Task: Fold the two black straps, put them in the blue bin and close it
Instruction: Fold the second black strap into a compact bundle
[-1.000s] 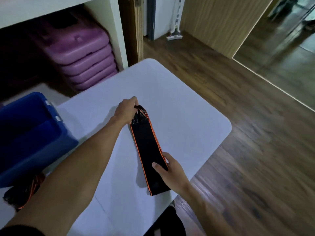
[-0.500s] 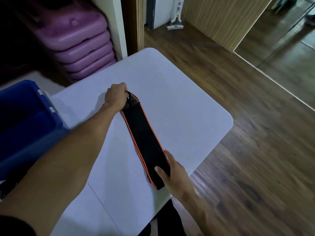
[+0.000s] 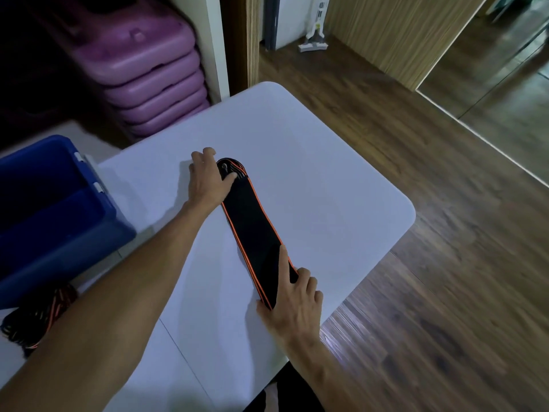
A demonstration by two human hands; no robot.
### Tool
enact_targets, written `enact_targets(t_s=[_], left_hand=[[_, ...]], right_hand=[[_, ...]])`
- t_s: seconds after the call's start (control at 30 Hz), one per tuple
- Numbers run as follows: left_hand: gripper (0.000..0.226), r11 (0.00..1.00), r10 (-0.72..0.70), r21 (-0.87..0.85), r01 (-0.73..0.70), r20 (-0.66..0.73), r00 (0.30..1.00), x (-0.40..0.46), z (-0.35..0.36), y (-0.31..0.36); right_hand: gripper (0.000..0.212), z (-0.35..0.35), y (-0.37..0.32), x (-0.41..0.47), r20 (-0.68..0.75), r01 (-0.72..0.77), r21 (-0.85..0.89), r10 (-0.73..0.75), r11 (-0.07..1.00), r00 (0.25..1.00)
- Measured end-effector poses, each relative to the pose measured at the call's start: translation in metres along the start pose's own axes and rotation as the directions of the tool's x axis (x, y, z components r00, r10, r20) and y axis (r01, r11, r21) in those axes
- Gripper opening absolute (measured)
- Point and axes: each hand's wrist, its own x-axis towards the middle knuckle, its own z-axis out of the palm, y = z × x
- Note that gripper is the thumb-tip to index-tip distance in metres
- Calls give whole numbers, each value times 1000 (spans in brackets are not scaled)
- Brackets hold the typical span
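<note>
A black strap with orange edges (image 3: 255,230) lies flat and folded in layers on the white table (image 3: 326,179), running from the middle toward the near right edge. My left hand (image 3: 206,181) rests at its far end, fingers spread, thumb pressing on the strap. My right hand (image 3: 292,298) pinches the strap's near end, index finger laid along its top. A second black and orange strap (image 3: 38,316) lies bunched at the left edge, partly behind my left forearm. The blue bin (image 3: 53,215) stands open on the left.
Stacked purple plastic steps (image 3: 142,69) sit in a white shelf unit behind the table. Wooden floor (image 3: 445,263) spreads to the right, with a mirror (image 3: 505,69) and a white mop base (image 3: 313,44) farther back.
My left hand has opened from a fist grip at the strap's far end to flat fingers pressing it down. The strap now lies flat on the table; the right hand stays at the near end.
</note>
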Motion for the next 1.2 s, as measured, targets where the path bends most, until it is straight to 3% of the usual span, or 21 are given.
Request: enact_targets(t_s=[0.1,0.2,0.4,0.7,0.77,1.0,1.1,1.2], left_hand=[[48,975,-174,-165,152,-128,976,-20,5,1],[41,929,-308,-227,292,-37,951,-38,13,-4],[28,843,-401,-394,367,-5,916,-28,17,-10],[25,792,-453,-449,413,19,891,5,21,-30],[20,812,-433,-425,399,19,901,8,18,-29],[37,899,-282,-350,262,-6,959,-9,7,-14],[44,942,-113,-327,75,-98,989,-30,8,-14],[42,971,179,-132,-201,-163,970,-53,18,-17]], right_hand=[[109,1,0,1,-29,-6,29,6,1000,1000],[107,2,0,1,-40,-7,11,7,1000,999],[107,0,0,0,-66,-1,-38,-1,999,998],[112,1,0,0,-45,1,-93,-5,996,999],[113,2,1,0,-54,3,-100,-8,995,999],[106,4,5,-4,-55,23,-68,-27,997,998],[93,7,12,-7,-75,45,-63,-50,997,996],[86,8,18,-11,-69,79,-42,-81,996,994]])
